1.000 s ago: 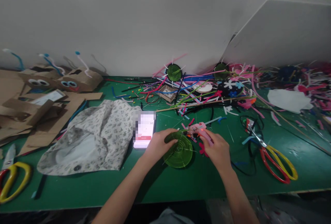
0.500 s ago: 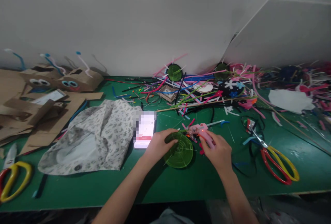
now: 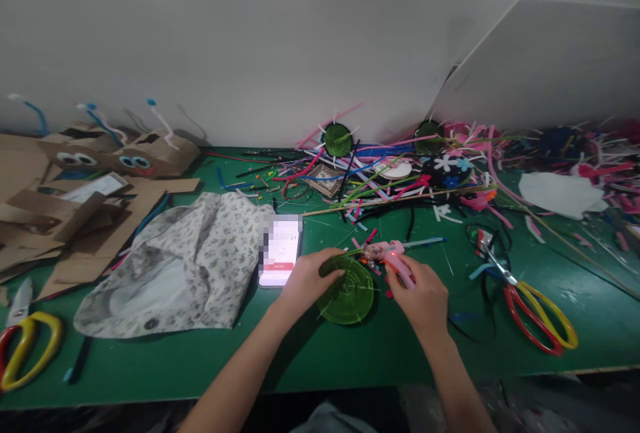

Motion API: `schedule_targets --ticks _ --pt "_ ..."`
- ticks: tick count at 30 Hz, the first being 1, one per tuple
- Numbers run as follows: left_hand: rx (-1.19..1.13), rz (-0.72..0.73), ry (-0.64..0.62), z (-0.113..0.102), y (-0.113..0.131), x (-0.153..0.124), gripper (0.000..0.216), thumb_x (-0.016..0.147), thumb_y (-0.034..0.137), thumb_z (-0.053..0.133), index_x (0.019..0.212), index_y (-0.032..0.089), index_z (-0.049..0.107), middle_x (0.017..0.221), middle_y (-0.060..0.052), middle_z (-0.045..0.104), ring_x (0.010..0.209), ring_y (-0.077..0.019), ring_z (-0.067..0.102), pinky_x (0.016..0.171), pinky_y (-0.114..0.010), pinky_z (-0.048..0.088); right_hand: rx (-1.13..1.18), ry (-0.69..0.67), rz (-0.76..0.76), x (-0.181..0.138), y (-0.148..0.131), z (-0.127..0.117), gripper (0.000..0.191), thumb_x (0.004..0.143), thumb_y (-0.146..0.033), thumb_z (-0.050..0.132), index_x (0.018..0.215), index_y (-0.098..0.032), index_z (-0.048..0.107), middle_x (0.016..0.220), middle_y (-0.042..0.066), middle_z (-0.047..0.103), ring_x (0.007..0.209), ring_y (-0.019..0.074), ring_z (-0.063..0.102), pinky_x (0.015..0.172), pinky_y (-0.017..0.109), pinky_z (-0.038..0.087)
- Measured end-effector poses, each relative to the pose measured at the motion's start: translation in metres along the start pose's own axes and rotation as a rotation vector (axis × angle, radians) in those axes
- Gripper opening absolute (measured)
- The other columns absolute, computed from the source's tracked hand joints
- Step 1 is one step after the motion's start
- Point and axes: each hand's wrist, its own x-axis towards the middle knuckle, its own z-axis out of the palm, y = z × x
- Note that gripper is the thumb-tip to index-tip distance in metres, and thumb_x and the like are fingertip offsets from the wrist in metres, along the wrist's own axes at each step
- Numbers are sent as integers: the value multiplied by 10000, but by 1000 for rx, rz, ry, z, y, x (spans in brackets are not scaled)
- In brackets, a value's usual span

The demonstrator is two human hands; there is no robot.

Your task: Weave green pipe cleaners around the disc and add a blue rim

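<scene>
Comparing half a second back, the stick (image 3: 424, 242) behind the pink glue gun (image 3: 399, 266) now looks straighter; little else budges, so work stays at the far edge of the green disc (image 3: 350, 300); left hand (image 3: 316, 274) has its grip pinched on that disc, low over the counter (image 3: 320, 370); right hand (image 3: 423, 294) has its grip wrapped round the gun.

The green table (image 3: 150, 370) carries cardboard (image 3: 113, 228) at left, scissors (image 3: 21, 314) near left, a cloth (image 3: 200, 253), a phone (image 3: 281, 250), other scissors (image 3: 511, 280) right, strips (image 3: 373, 184) along the far side
</scene>
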Motion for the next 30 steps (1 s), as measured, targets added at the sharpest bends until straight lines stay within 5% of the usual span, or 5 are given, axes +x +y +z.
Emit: schedule_targets --ticks 12,30 --pt "15 -10 -6 0 -1 0 337 809 207 654 1141 254 613 1120 2 691 1016 -204 645 874 -306 497 -105 33 54 -1 9 -1 280 806 -395 611 946 -164 683 766 59 682 686 169 603 622 255 436" --pt "-9 14 -1 1 -3 0 342 807 190 658 1139 253 610 1123 1 688 1028 -200 640 892 -302 488 -64 37 40 4 -15 -13 234 794 -347 629 929 -163 684 758 53 683 661 161 602 615 251 438"
